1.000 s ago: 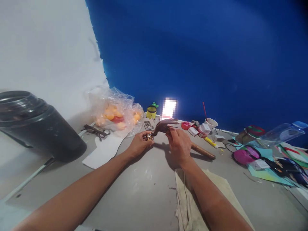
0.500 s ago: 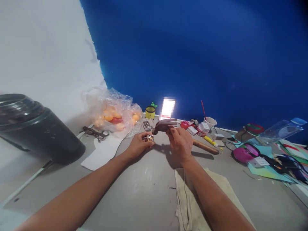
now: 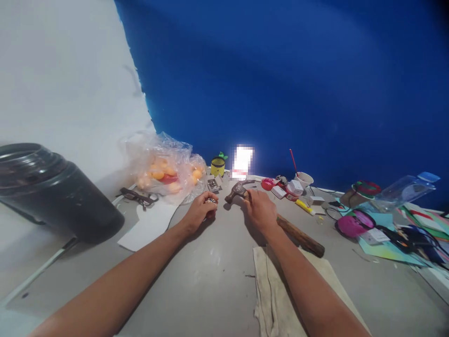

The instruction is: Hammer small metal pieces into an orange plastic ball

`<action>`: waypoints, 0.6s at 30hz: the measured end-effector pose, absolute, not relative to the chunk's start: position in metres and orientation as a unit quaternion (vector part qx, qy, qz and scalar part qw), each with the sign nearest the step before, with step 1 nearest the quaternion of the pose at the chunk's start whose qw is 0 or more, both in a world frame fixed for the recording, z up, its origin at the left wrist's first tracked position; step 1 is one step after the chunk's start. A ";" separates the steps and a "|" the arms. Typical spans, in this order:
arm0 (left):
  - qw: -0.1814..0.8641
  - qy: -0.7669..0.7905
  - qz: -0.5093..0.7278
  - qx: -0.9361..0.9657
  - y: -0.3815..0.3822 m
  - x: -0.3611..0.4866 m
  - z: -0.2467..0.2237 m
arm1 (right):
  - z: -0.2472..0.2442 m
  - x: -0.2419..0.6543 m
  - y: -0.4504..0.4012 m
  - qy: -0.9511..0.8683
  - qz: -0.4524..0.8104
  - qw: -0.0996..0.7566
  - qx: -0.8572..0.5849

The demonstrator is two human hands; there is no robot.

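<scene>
My left hand (image 3: 199,213) is closed around a small shiny round object (image 3: 211,201), mostly covered by the fingers. To its right, my right hand (image 3: 260,208) grips a claw hammer (image 3: 300,236) close to its head. The metal head (image 3: 237,191) points toward my left hand at or just above the grey table (image 3: 206,285), with a gap between them. The wooden handle slants down to the right past my wrist. Behind my left hand stands a small open box (image 3: 213,183) of metal bits.
A beige cloth (image 3: 277,299) lies under my right forearm. At left are a dark tumbler (image 3: 66,192), glasses (image 3: 138,195), white paper (image 3: 150,224) and a bag of orange fruit (image 3: 163,168). Small boxes, a cup (image 3: 304,179), a pink pouch (image 3: 354,223) and a clear bottle (image 3: 403,189) line the right.
The hammer has come down toward the table and its handle end has swung nearer. My left hand has shifted slightly left, and its fingers cover more of the shiny object.
</scene>
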State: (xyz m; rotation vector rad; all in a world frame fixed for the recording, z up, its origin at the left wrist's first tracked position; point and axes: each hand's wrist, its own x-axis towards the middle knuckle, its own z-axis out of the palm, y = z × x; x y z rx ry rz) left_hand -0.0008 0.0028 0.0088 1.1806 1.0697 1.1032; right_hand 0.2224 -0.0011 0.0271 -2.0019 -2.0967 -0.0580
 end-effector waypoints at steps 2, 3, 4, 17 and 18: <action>0.539 0.477 0.464 0.515 0.009 -0.007 0.012 | 0.023 0.222 0.002 -0.724 -0.011 0.095 -0.683; 0.501 0.506 0.459 0.531 0.013 -0.010 0.016 | 0.021 0.221 0.003 -0.727 -0.010 0.088 -0.681; 0.450 0.536 0.451 0.553 0.018 -0.013 0.019 | 0.019 0.220 0.004 -0.730 -0.010 0.084 -0.678; 0.144 0.589 0.144 0.782 0.119 -0.005 0.046 | 0.005 0.218 0.012 -0.732 0.005 0.097 -0.674; 0.151 0.583 0.133 0.787 0.122 -0.005 0.045 | 0.005 0.218 0.012 -0.732 0.005 0.099 -0.674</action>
